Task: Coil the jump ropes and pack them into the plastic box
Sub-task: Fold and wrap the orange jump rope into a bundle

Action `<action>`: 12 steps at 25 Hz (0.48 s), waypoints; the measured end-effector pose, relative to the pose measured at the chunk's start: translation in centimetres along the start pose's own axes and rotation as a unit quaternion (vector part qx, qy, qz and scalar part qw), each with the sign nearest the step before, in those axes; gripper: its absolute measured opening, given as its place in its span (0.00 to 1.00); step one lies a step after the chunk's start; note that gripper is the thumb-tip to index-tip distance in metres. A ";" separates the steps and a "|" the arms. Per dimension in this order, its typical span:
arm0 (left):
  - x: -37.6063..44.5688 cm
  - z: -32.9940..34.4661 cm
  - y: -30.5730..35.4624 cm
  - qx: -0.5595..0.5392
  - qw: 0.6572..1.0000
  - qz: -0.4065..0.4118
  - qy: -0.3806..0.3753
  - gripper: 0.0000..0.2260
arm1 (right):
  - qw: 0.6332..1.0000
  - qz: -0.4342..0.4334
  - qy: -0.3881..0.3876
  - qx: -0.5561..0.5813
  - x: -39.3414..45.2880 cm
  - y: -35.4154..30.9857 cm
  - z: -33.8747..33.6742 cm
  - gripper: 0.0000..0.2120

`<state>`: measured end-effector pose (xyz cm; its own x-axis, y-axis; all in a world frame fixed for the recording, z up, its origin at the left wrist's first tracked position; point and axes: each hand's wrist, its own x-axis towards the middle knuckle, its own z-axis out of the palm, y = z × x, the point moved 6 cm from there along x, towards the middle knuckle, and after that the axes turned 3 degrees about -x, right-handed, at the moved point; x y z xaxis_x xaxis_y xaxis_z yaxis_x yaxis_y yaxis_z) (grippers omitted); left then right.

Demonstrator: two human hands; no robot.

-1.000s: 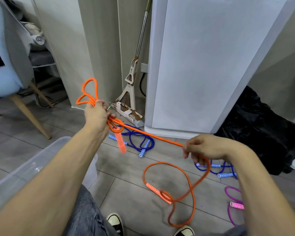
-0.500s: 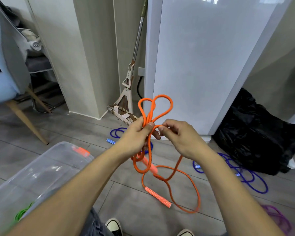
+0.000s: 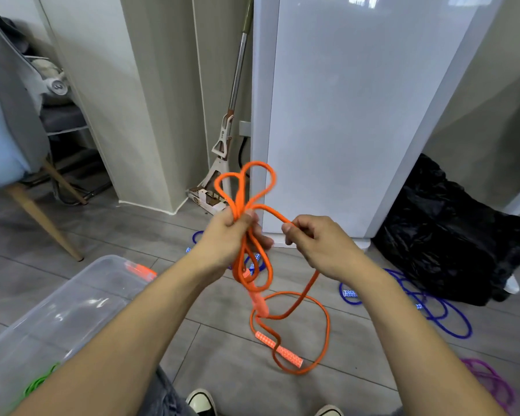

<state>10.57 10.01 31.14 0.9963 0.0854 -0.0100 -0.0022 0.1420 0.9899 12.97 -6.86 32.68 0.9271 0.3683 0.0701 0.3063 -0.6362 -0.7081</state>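
While the left hand (image 3: 227, 235) grips 2 gathered loops of thick orange jump rope (image 3: 297, 298), the right hand (image 3: 318, 244) pinches its free strand just beside. Its slack hangs below the hands to the floor (image 3: 222, 355).

Left hand (image 3: 227, 235) grips orange rope (image 3: 297, 301) loops, right hand (image 3: 318, 244) pinches its strand, beside plastic box (image 3: 72, 298)

Grey floor (image 3: 222, 355) bears blue ropes (image 3: 433, 307), plastic box (image 3: 72, 295).

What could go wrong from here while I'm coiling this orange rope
The loops bunched in your left hand look loose and could slip apart as your right hand feeds more. The slack on the floor crosses itself near the handle, so it might snag or knot.
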 end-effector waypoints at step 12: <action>1.4 -3.7 -0.9 0.008 0.990 -0.017 0.141 0.08 | 0.997 0.052 0.049 0.019 0.1 1.9 -2.1 0.17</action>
<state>11.67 13.68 29.67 0.9320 0.3532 -0.0807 0.0353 0.1333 0.9904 14.05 -9.41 32.81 0.9708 0.2319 0.0614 0.1999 -0.6402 -0.7418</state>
